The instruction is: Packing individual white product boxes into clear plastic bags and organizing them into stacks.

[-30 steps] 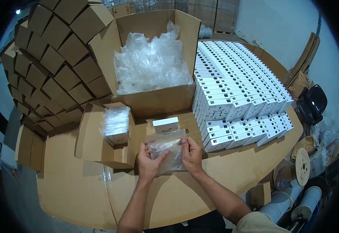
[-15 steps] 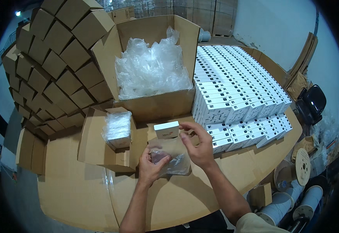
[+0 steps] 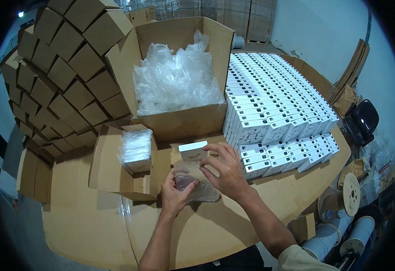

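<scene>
A clear plastic bag [image 3: 202, 192] lies between my hands above the cardboard tabletop. My left hand [image 3: 175, 194] is closed on its left side, thumb on top. A small white box [image 3: 193, 151] is upright at the far end of the bag; whether its lower part is inside the bag is hard to make out. My right hand [image 3: 226, 169] has its index finger by the box's right edge, while its thumb and another fingertip come together at the bag's upper edge. Left of them, an open carton [image 3: 109, 167] holds several plastic-wrapped packs [image 3: 137, 147].
A large carton [image 3: 179, 122] full of clear bags [image 3: 177, 79] stands behind. Stacked white boxes [image 3: 274, 104] fill the right of the table [image 3: 89, 226]. Brown cartons [image 3: 70, 67] are piled at left. Spools [image 3: 352, 194] and a black chair [image 3: 361, 122] are at far right.
My right hand has shifted left along the box and bag, and its thumb and fingers have drawn closer together. My left hand stays on the bag.
</scene>
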`<state>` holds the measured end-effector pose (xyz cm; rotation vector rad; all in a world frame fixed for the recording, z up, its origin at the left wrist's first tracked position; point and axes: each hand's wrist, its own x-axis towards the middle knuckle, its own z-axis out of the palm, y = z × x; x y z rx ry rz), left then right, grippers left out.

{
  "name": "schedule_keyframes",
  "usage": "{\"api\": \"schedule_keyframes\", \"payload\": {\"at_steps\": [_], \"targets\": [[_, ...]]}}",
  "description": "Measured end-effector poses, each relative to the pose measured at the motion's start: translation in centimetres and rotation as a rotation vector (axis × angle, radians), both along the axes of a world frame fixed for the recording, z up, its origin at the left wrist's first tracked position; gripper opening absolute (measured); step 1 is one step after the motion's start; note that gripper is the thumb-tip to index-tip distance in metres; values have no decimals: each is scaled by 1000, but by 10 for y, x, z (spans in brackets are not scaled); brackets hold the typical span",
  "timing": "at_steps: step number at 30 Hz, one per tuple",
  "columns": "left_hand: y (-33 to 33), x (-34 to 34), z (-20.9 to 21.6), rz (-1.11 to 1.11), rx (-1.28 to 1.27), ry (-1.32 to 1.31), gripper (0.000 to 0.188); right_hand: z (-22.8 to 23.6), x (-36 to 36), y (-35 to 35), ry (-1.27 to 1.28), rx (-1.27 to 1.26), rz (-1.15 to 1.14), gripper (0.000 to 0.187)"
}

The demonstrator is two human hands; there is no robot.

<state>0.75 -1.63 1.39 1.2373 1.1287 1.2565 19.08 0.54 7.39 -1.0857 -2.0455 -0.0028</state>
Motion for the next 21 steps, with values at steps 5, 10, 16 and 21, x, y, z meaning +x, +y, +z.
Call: {"api": "schedule_keyframes", "payload": {"at_steps": [5, 10, 16, 21], "targets": [[4, -3, -12, 76, 52, 70, 39, -1, -2, -2, 29, 18, 46, 18], [7, -3, -16, 139, 10, 195, 39, 0, 4, 1, -261, 43, 221, 16], [1, -3, -6, 70, -20, 174, 39, 20, -6, -1, -498, -104, 90, 14], [1, -6, -9, 22, 9, 152, 42, 34, -9, 7, -389, -338, 266, 15]]}}
